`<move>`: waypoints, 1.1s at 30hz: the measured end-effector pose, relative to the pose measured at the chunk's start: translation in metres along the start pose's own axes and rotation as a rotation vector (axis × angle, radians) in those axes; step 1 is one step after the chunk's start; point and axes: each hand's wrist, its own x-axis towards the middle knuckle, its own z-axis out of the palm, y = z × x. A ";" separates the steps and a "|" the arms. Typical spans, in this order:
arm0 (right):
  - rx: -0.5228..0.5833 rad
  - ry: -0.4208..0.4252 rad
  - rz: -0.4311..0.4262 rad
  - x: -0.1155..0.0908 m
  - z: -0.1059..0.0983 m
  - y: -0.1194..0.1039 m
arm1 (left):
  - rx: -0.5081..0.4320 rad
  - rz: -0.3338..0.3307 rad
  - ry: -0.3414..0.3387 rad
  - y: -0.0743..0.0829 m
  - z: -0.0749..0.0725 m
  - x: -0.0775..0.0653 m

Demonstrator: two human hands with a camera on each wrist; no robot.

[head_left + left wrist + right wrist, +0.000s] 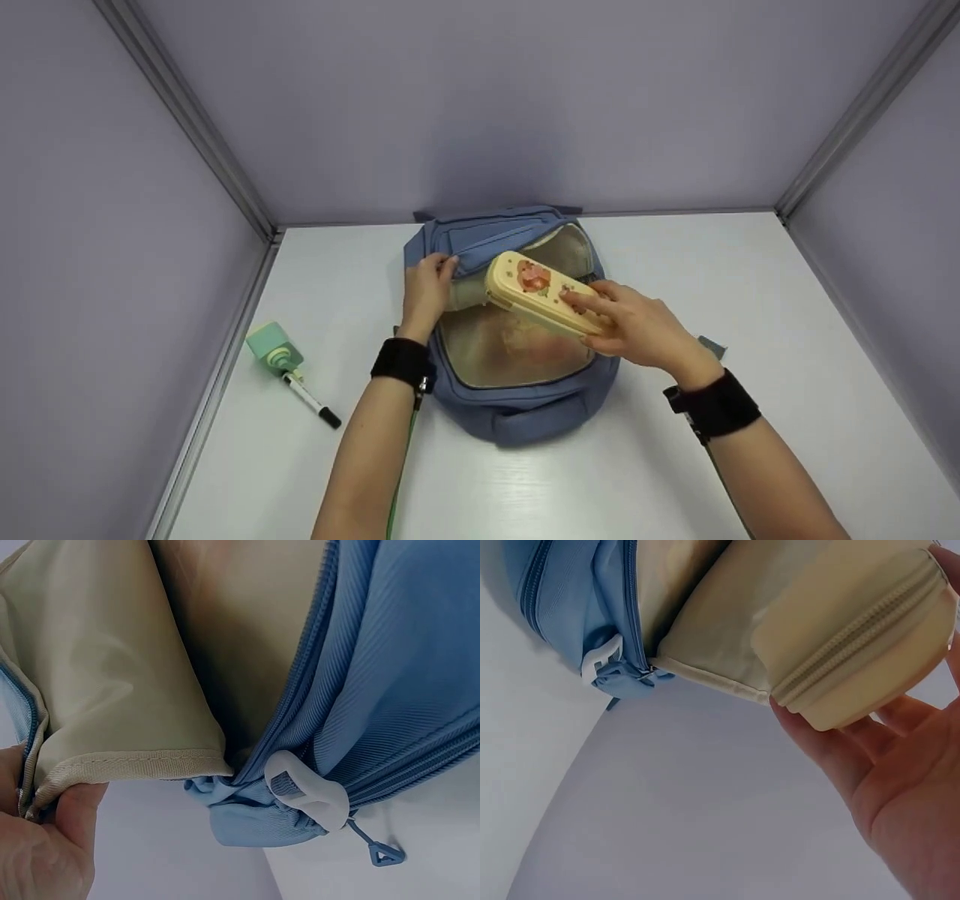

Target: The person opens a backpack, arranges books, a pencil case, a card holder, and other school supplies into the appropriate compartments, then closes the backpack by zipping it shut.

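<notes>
One zipped case above one unzipped backpack

Furthest left on the table (262, 480) lies a green-and-yellow item (274, 345) I can't identify, with a capped marker (311, 399) against its near end. Next comes my left hand (426, 292), its grip closed to a pinch: thumb and fingers have the edge of the backpack's beige-lined flap (112, 690), lifting it away from the opening. In the middle, the blue backpack (544, 424) lies with its main compartment gaping towards me. Over that gap, tilted, is the yellow pencil case (544, 292); whether it touches the lining I can't tell. My right hand (637, 326) has the case by its right end, the grip parted only by the case's thickness, fingers and thumb on opposite faces. Beyond that hand lies a small grey thing (711, 346), partly hidden.

I judge the step in hand to be passing the case through the opening; which way it travels, these views don't settle. The next move seems to call for a steady left pinch and for angling the case so it doesn't catch the zip edge.
</notes>
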 end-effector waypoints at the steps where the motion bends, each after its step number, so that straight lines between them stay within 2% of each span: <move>1: 0.006 -0.024 0.001 0.000 0.002 -0.001 | 0.001 0.001 0.003 0.000 0.000 0.000; 8: -0.014 -0.204 0.078 0.000 0.013 -0.002 | 0.002 -0.003 0.012 0.004 0.000 0.001; 13: -0.070 -0.266 0.105 -0.001 0.023 0.003 | -0.003 0.008 0.018 0.009 -0.002 0.003; 21: -0.192 -0.228 0.209 0.002 0.038 0.011 | 0.021 0.009 0.036 0.014 -0.004 0.003; 28: -0.260 -0.106 0.294 0.010 0.052 0.010 | 0.020 0.024 0.062 0.023 -0.007 0.004; 33: -0.290 -0.062 0.383 0.021 0.064 0.003 | 0.025 0.029 0.076 0.025 -0.009 0.005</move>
